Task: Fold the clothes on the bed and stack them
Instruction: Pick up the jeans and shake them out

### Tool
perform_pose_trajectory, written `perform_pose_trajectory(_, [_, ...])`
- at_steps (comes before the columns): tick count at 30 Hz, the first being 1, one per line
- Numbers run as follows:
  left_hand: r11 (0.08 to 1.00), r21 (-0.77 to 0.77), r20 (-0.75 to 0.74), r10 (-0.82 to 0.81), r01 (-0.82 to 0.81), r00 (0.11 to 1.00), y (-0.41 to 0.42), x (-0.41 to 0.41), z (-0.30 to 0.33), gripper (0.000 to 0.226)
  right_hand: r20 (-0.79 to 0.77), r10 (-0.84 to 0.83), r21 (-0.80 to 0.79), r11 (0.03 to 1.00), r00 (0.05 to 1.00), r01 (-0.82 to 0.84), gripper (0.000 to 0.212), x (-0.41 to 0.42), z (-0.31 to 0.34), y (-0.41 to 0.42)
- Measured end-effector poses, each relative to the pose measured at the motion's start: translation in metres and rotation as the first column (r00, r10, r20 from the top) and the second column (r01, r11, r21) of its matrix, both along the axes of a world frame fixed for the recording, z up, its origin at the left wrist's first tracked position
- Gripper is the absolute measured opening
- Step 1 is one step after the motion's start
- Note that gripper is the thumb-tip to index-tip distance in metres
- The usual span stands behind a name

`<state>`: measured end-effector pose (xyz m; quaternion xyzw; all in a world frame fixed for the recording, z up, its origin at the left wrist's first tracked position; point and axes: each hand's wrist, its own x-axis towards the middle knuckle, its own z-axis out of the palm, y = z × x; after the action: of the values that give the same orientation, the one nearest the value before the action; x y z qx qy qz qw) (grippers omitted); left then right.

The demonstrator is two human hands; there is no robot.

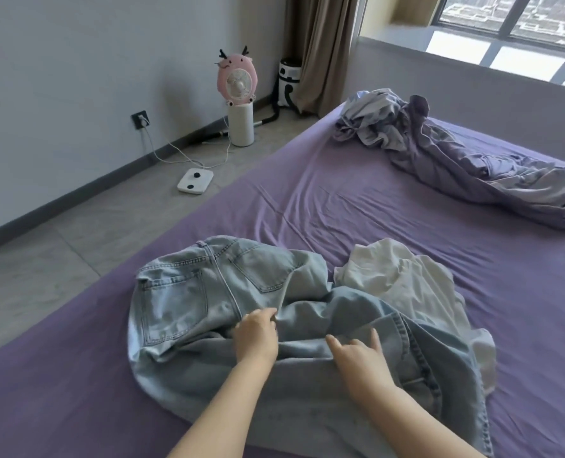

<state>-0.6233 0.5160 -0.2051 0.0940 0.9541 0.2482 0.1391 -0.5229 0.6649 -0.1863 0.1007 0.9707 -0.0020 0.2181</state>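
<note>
Jeans [228, 292]: pale blue denim, lying crumpled on the near part of the bed [357, 206], back pockets up, waistband toward the far left. The legs run toward the viewer and are cut off by the lower edge of the frame.

Left hand [256, 335]: on the jeans near the seat seam, fingers curled and pinching a fold of denim; the fingertips are partly tucked into the fold.

Right hand [360, 358]: resting on the denim just right of the left hand, fingers spread and mostly straight, pressing the cloth flat; nothing held in its grip.

White garment [406, 279]: bunched just beside the jeans on their right, partly under the denim; its kind cannot be made out.

Purple bedding [456, 160]: a rumpled heap of lilac and pale cloth at the far side of the bed, well apart from the jeans; whether it is clothing or a cover cannot be told.

Floor, left of the bed: pink fan [237, 81] on a white cylinder, white scale [195, 180], cable to a wall socket [140, 119].

Curtain [324, 47] and window [512, 28]: far right, cut off by the frame.
</note>
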Motion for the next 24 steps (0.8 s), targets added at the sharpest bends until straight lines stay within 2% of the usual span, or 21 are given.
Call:
perform_pose_trajectory(2, [0.983,0.182,0.047,0.024,-0.032,0.999,0.007,0.012,0.006,0.034,-0.014,-0.086,-0.113,0.990,0.996,0.084,0.065,0.006,0.002,0.003])
perform_pose_trajectory(3, [0.962,0.269,0.090,0.019,-0.043,0.996,0.011,0.018,0.010,0.032,-0.046,-0.170,-0.230,0.961,0.984,0.155,0.063,0.008,0.007,0.003])
perform_pose_trajectory(4, [0.931,0.357,0.157,0.015,-0.071,0.988,0.014,0.025,0.015,0.031,-0.068,-0.284,-0.398,0.887,0.957,0.235,0.061,0.008,0.014,0.003])
perform_pose_trajectory(5, [0.882,0.454,0.245,0.011,-0.125,0.969,0.018,0.031,0.023,0.030,-0.059,-0.405,-0.588,0.753,0.912,0.296,0.061,0.008,0.021,0.004])
perform_pose_trajectory(6, [0.811,0.550,0.344,0.000,-0.201,0.939,0.021,0.039,0.031,0.030,-0.015,-0.496,-0.756,0.574,0.868,0.315,0.062,0.010,0.028,0.003])
perform_pose_trajectory(7, [0.728,0.627,0.432,-0.027,-0.278,0.902,0.023,0.046,0.040,0.029,0.028,-0.542,-0.868,0.404,0.840,0.289,0.063,0.013,0.036,0.004])
perform_pose_trajectory(8, [0.654,0.677,0.496,-0.068,-0.337,0.866,0.025,0.053,0.050,0.027,0.053,-0.563,-0.923,0.288,0.825,0.256,0.062,0.016,0.043,0.004])
perform_pose_trajectory(9, [0.601,0.709,0.532,-0.111,-0.370,0.839,0.027,0.060,0.061,0.024,0.068,-0.576,-0.948,0.216,0.814,0.232,0.061,0.022,0.051,0.006])
perform_pose_trajectory(11, [0.530,0.749,0.560,-0.188,-0.396,0.807,0.031,0.071,0.085,0.021,0.069,-0.615,-0.971,0.139,0.785,0.195,0.060,0.033,0.070,0.008])
perform_pose_trajectory(14, [0.486,0.771,0.571,-0.240,-0.412,0.785,0.039,0.084,0.116,0.021,0.094,-0.683,-0.988,0.027,0.724,0.154,0.053,0.050,0.098,0.015])
perform_pose_trajectory(15, [0.481,0.776,0.568,-0.255,-0.407,0.782,0.042,0.089,0.126,0.021,0.086,-0.698,-0.990,0.021,0.711,0.141,0.048,0.056,0.109,0.017])
perform_pose_trajectory(17, [0.471,0.789,0.561,-0.290,-0.395,0.775,0.049,0.102,0.147,0.022,0.038,-0.726,-0.990,0.068,0.687,0.127,0.048,0.071,0.130,0.017])
perform_pose_trajectory(19, [0.470,0.796,0.562,-0.341,-0.381,0.753,0.054,0.119,0.172,0.024,-0.067,-0.742,-0.972,0.198,0.667,0.123,0.053,0.091,0.152,0.018])
perform_pose_trajectory(21, [0.478,0.805,0.554,-0.394,-0.351,0.733,0.060,0.142,0.200,0.026,-0.201,-0.742,-0.932,0.345,0.640,0.107,0.034,0.116,0.177,0.025])
perform_pose_trajectory(23, [0.500,0.824,0.509,-0.448,-0.266,0.735,0.066,0.165,0.229,0.029,-0.294,-0.727,-0.898,0.433,0.621,0.082,0.028,0.144,0.205,0.034])
perform_pose_trajectory(24, [0.497,0.838,0.478,-0.476,-0.223,0.738,0.069,0.177,0.245,0.031,-0.308,-0.729,-0.893,0.443,0.611,0.079,0.027,0.157,0.221,0.038])
